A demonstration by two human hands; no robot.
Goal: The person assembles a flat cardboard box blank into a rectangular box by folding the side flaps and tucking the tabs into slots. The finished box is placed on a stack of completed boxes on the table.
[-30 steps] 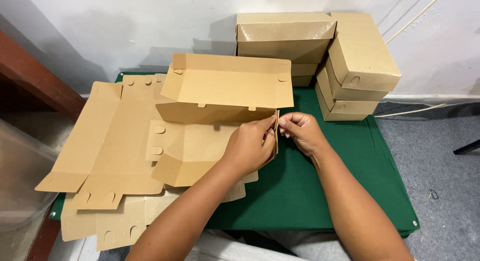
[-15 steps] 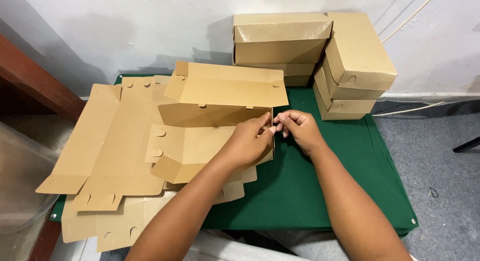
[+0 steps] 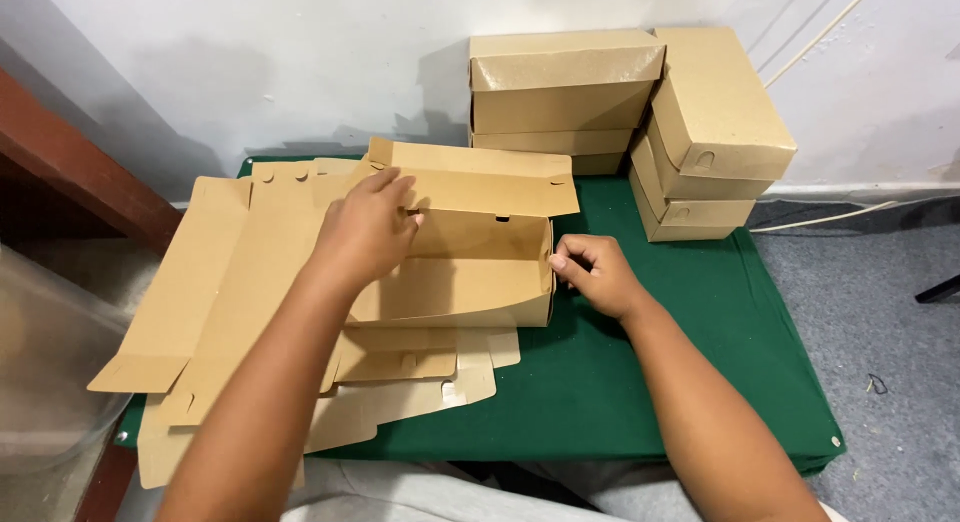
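A brown cardboard box [image 3: 470, 272], folded up with its lid open, stands on the green table cover [image 3: 640, 382]. My left hand [image 3: 365, 227] reaches over the box's left side, its fingers on the edge of the raised lid flap [image 3: 480, 177]. My right hand [image 3: 592, 272] presses against the box's right end wall, fingers curled at its corner. Under the box lies a spread of flat, unfolded box blanks [image 3: 230, 292].
Finished closed boxes [image 3: 560, 92] are stacked at the back against the white wall, with more leaning boxes [image 3: 710, 132] to their right. A dark wooden rail [image 3: 80, 172] runs at the left. A clear plastic bin [image 3: 40, 382] sits at lower left. Grey floor lies at the right.
The box has been turned upright with its inside now showing. My left hand moved from the box's right corner up to the lid flap. My right hand stayed at the right end.
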